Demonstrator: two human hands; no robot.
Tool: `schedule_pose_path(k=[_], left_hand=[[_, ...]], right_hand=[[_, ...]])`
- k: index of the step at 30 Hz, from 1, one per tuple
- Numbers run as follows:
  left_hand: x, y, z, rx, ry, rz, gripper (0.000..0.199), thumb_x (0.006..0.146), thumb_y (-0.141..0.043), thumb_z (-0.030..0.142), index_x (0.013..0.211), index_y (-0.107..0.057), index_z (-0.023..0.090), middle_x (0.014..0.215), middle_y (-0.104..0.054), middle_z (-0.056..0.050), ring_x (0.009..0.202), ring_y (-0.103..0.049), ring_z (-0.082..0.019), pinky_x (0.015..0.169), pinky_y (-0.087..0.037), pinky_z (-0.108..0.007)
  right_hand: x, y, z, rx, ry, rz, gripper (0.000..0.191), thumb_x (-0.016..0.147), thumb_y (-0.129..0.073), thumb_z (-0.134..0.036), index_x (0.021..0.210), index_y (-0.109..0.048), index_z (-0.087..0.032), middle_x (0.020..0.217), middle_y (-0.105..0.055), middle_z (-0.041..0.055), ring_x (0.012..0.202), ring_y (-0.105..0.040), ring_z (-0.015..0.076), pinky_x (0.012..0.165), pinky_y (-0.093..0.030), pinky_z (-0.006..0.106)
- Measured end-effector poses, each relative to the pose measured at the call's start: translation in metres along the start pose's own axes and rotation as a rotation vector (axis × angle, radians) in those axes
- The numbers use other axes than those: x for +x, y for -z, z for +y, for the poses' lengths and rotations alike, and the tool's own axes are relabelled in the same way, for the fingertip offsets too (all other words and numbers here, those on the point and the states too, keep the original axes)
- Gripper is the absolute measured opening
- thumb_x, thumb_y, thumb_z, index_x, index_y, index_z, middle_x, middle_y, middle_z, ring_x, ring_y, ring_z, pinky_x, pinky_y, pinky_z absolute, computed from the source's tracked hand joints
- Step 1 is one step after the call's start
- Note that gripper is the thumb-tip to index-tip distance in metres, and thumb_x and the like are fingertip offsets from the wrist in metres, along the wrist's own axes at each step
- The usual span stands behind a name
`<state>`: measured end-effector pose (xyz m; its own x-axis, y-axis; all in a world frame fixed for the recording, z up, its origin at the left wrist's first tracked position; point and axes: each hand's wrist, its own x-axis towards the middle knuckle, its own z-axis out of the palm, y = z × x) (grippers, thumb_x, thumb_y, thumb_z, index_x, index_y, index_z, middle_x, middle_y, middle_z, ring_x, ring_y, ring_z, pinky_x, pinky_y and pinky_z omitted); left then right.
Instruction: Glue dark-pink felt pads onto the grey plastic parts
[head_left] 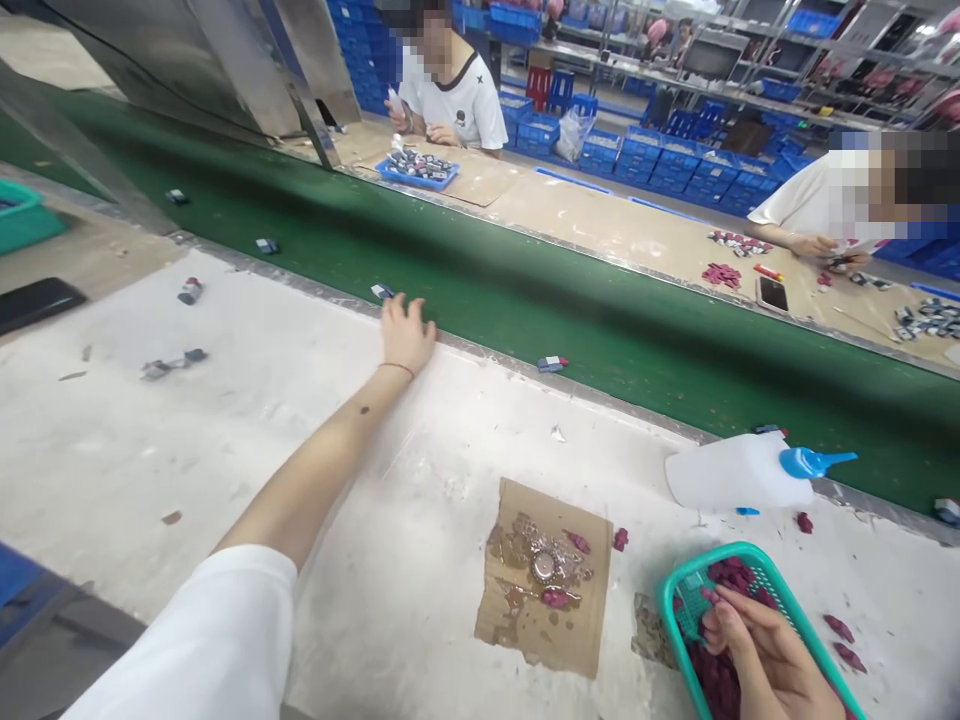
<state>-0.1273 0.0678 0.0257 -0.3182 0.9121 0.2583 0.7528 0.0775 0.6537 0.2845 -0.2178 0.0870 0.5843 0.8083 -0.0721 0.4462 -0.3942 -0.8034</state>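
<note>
My left hand [407, 335] reaches to the near edge of the green conveyor belt [472, 310], fingers spread, beside a small grey and white part [382, 291]. Over the green basket [780, 570] of dark red pieces, my right hand [772, 650] pinches a small red piece [710, 595] between thumb and fingertips. Left of the basket lies a piece of cardboard [491, 610] wet with glue, with a bottle cap [543, 567] and red pieces [556, 597] on it. Another small part [552, 364] with a red end rests on the belt.
A white glue bottle [727, 472] with a blue nozzle lies near the belt's edge. Two people sit across the belt, one by a blue tray [420, 180] of parts. A dark phone [37, 303] lies at the far left. Loose parts [190, 291] lie on the white table.
</note>
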Motion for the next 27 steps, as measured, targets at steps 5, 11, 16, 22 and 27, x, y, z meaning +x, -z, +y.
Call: schedule_pose_path(k=[5, 11, 16, 22, 27], left_hand=[[0.016, 0.018, -0.019, 0.131, 0.088, -0.011, 0.060, 0.089, -0.049, 0.025, 0.141, -0.038, -0.003, 0.158, -0.021, -0.024, 0.145, -0.013, -0.041, 0.117, -0.009, -0.058], [0.025, 0.023, -0.019, 0.159, 0.135, -0.077, 0.047, 0.094, -0.043, 0.033, 0.133, -0.052, 0.009, 0.149, -0.042, -0.011, 0.134, -0.029, -0.037, 0.114, -0.016, -0.055], [0.022, 0.030, -0.008, 0.164, 0.110, -0.087, 0.039, 0.095, -0.038, 0.029, 0.123, -0.055, 0.007, 0.136, -0.050, -0.014, 0.128, -0.033, -0.034, 0.114, -0.020, -0.049], [0.002, 0.034, 0.018, 0.031, 0.044, -0.165, 0.028, 0.099, -0.036, 0.026, 0.114, -0.052, 0.009, 0.106, -0.065, -0.012, 0.109, -0.053, -0.028, 0.105, -0.036, -0.046], [-0.058, 0.028, 0.045, -0.266, -0.023, -0.433, 0.033, 0.098, -0.036, 0.040, 0.091, -0.058, 0.016, 0.082, -0.071, -0.006, 0.067, -0.063, -0.017, 0.069, -0.053, -0.029]], right_hand=[[-0.016, -0.014, -0.014, 0.362, 0.000, -0.114, 0.039, 0.076, -0.071, -0.058, 0.075, -0.066, -0.019, 0.052, -0.059, 0.0000, 0.044, -0.052, 0.0150, 0.040, -0.044, 0.026], [-0.032, -0.037, -0.029, 0.401, 0.010, -0.240, 0.040, 0.079, -0.069, -0.056, 0.065, -0.065, -0.019, 0.052, -0.058, 0.0007, 0.043, -0.052, 0.0138, 0.037, -0.042, 0.023], [-0.037, -0.056, -0.030, 0.352, 0.048, -0.322, 0.039, 0.078, -0.071, -0.056, 0.074, -0.067, -0.018, 0.053, -0.061, 0.0004, 0.045, -0.054, 0.0143, 0.040, -0.043, 0.023], [-0.038, -0.076, -0.028, 0.048, 0.292, -0.460, 0.037, 0.092, -0.055, -0.048, 0.070, -0.062, -0.019, 0.059, -0.066, 0.0011, 0.052, -0.062, 0.0159, 0.049, -0.045, 0.023], [-0.036, -0.092, -0.033, -0.159, 0.557, -0.568, 0.035, 0.099, -0.045, -0.039, 0.071, -0.056, -0.022, 0.056, -0.065, -0.0015, 0.045, -0.058, 0.0140, 0.045, -0.040, 0.023]])
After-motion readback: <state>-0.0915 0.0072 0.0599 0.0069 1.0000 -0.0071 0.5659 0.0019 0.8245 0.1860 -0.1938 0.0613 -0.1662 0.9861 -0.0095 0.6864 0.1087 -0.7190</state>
